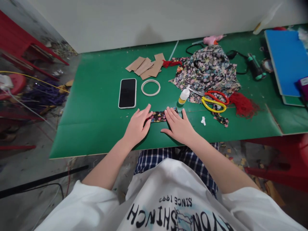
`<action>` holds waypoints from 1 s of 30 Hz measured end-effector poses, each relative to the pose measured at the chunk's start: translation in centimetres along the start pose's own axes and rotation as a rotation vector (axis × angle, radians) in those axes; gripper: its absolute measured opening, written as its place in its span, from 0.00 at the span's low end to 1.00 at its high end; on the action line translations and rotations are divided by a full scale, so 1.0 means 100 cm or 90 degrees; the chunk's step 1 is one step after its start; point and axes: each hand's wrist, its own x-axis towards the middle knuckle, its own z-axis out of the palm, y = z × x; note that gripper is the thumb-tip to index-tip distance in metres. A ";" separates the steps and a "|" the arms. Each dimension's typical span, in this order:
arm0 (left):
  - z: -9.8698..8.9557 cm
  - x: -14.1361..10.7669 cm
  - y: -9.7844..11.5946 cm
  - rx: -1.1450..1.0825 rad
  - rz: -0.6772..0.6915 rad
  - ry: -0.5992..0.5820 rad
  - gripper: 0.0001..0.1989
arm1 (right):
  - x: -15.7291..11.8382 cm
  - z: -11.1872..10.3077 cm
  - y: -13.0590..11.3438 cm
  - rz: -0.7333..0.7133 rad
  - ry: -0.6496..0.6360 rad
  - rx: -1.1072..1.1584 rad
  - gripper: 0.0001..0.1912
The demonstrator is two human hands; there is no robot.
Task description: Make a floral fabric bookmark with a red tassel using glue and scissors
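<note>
A narrow strip of dark floral fabric lies flat across the green table in front of me. My left hand rests at its left end, fingers stretched and thumb apart, with a bit of red showing by the fingers. Over the right end, my right hand is laid flat with its fingers extended, covering part of the strip. Just beyond the right hand stands a small white glue bottle with a yellow label. Red-and-yellow-handled scissors lie to its right, their blades near the bottle.
Beyond the hands are a phone, a tape ring and cardboard pieces. Crumpled floral fabric, red threads, a pink glue gun and a blue board occupy the right. The table's front edge is close to my body.
</note>
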 end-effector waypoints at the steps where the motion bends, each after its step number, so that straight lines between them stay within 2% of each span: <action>1: 0.000 0.000 0.000 0.020 0.019 -0.012 0.27 | 0.000 0.000 0.000 0.000 0.000 0.000 0.39; 6: -0.001 0.002 0.002 0.097 0.066 -0.024 0.25 | 0.000 -0.001 0.000 0.001 -0.003 0.000 0.39; 9: -0.003 0.006 0.002 0.030 0.030 -0.020 0.26 | 0.000 -0.001 0.000 0.004 -0.003 0.003 0.39; 14: -0.005 0.012 0.002 -0.104 -0.064 0.031 0.26 | 0.000 0.000 0.000 0.003 -0.005 0.007 0.39; 21: -0.006 0.014 0.004 -0.140 -0.081 0.040 0.25 | 0.000 0.000 0.000 0.003 -0.003 0.009 0.39; 25: -0.005 0.013 0.001 -0.115 -0.056 0.028 0.25 | 0.000 0.000 0.000 0.003 0.000 0.010 0.39; 30: -0.001 0.010 -0.005 0.013 0.061 0.004 0.24 | 0.000 0.000 0.000 0.003 0.000 0.009 0.40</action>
